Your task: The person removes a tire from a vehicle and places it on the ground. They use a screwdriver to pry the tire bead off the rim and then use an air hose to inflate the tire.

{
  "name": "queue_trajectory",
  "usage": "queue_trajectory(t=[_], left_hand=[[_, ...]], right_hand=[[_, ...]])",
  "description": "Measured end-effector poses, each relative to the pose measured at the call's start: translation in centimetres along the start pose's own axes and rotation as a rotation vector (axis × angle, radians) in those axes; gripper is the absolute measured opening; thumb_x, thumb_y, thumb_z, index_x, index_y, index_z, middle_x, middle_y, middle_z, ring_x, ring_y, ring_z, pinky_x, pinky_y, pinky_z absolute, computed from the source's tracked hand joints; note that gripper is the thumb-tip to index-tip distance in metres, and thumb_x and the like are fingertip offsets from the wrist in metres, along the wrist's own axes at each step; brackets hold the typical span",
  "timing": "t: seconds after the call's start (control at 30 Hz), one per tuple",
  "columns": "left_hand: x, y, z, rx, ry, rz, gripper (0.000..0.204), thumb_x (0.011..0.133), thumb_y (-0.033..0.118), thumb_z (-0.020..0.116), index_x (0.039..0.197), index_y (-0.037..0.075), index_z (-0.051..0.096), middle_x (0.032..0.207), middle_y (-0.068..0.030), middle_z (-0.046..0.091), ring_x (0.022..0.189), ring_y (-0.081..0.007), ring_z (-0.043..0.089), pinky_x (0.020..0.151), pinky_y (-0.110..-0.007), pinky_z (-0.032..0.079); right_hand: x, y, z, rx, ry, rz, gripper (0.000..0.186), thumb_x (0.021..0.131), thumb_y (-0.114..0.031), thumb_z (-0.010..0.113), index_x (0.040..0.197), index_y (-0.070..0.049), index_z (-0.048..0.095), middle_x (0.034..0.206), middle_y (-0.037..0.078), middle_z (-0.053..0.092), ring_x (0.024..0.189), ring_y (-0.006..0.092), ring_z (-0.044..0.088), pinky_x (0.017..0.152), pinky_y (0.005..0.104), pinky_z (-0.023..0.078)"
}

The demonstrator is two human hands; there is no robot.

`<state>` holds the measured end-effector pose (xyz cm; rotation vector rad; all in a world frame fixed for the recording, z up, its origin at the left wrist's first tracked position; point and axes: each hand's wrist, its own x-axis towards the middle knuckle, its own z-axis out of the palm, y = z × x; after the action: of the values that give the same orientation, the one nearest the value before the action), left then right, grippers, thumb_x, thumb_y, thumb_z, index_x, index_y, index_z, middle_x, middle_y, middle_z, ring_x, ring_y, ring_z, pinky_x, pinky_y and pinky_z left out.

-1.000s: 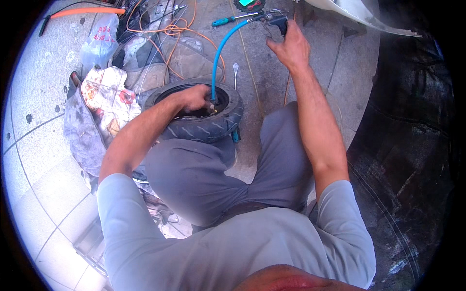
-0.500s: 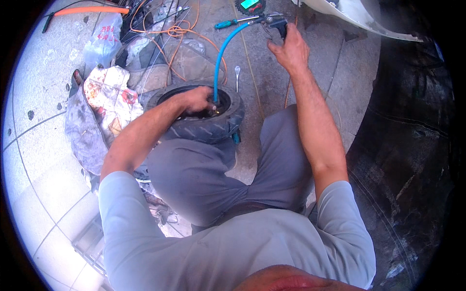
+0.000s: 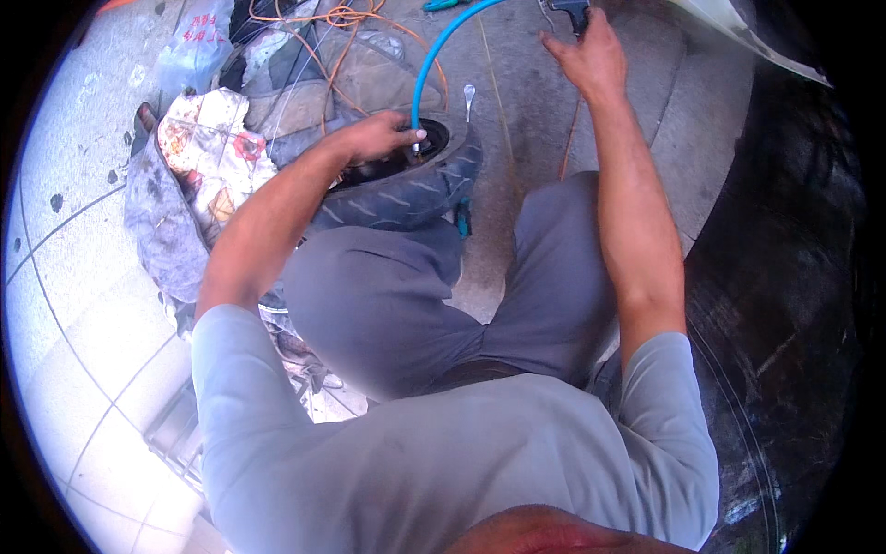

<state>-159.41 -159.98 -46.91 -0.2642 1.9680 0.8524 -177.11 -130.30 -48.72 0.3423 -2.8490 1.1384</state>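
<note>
A small wheel with a black treaded tyre (image 3: 406, 198) stands tilted in front of my knees. My left hand (image 3: 380, 137) reaches over the wheel's hub, fingers closed round the lower end of a blue air hose (image 3: 426, 74). Whether the hose end sits on the valve is hidden by the fingers. From there the hose arcs up and right, past the top edge of the picture. My right hand (image 3: 593, 63) grips the dark handle of a tyre inflator gun (image 3: 572, 13) at the far right, thumb stretched aside. The gun's upper part is cut off.
A spoon-ended metal tool (image 3: 469, 100) lies beyond the tyre, and a teal-handled tool (image 3: 462, 217) beside it. Stained cloths (image 3: 208, 152), an orange cord (image 3: 343, 17) and a plastic bag (image 3: 196, 46) crowd the left. A pale curved panel (image 3: 738, 28) juts in at far right.
The wheel has tipped, showing more tread and less of its hub opening. The view has shifted, so the inflator's gauge and the screwdriver are mostly out of the picture. Both hands keep their holds.
</note>
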Motion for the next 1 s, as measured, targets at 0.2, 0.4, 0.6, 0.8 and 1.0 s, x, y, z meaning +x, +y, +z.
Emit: queue_trajectory(t=[0.2,0.4,0.6,0.8,1.0], left_hand=[[1.7,-3.9,1.2,-0.145,-0.086,0.132,0.04,0.103,0.034,0.065,0.126,0.002,0.066,0.111,-0.0087,0.072,0.106,-0.0185,0.062,0.099,-0.037,0.047],[1.3,-4.9,1.7,-0.302,-0.104,0.162,0.032,0.102,0.024,0.066,0.125,0.002,0.067,0.114,-0.0073,0.072,0.107,-0.0174,0.063,0.1,-0.036,0.048],[1.2,-4.7,2.0,-0.219,-0.076,0.183,0.029,0.1,0.02,0.068,0.121,0.0,0.07,0.119,-0.0096,0.073,0.108,-0.0179,0.064,0.101,-0.036,0.048],[1.8,-5.4,2.4,-0.252,-0.098,0.137,0.029,0.097,0.022,0.071,0.116,0.0,0.071,0.108,-0.0087,0.075,0.098,-0.0192,0.067,0.092,-0.037,0.052],[1.7,-3.2,2.2,0.046,-0.05,0.144,0.035,0.098,0.033,0.069,0.112,0.001,0.07,0.101,-0.0114,0.076,0.082,-0.0202,0.069,0.077,-0.036,0.055]], right_hand=[[0.1,-1.6,1.8,0.044,-0.014,0.0,0.069,0.07,-0.025,0.088,0.126,-0.002,0.054,0.113,0.026,0.068,0.108,0.0437,0.066,0.092,0.0494,0.054],[-0.1,-2.5,2.3,0.101,-0.087,0.07,0.069,0.07,-0.024,0.088,0.127,-0.003,0.056,0.11,0.024,0.069,0.105,0.0407,0.067,0.09,0.0473,0.054],[0.4,1.7,5.5,0.029,-0.111,0.019,0.078,0.071,-0.046,0.089,0.125,0.003,0.061,0.112,0.023,0.071,0.108,0.0373,0.069,0.092,0.0445,0.054],[0.5,5.4,5.8,-0.093,-0.247,0.19,0.086,0.07,-0.047,0.088,0.134,0.001,0.059,0.127,0.027,0.068,0.119,0.0405,0.066,0.1,0.0459,0.052],[0.1,0.4,4.7,0.116,0.059,-0.11,0.084,0.07,-0.049,0.09,0.129,0.003,0.061,0.118,0.022,0.071,0.109,0.0351,0.069,0.095,0.042,0.053]])
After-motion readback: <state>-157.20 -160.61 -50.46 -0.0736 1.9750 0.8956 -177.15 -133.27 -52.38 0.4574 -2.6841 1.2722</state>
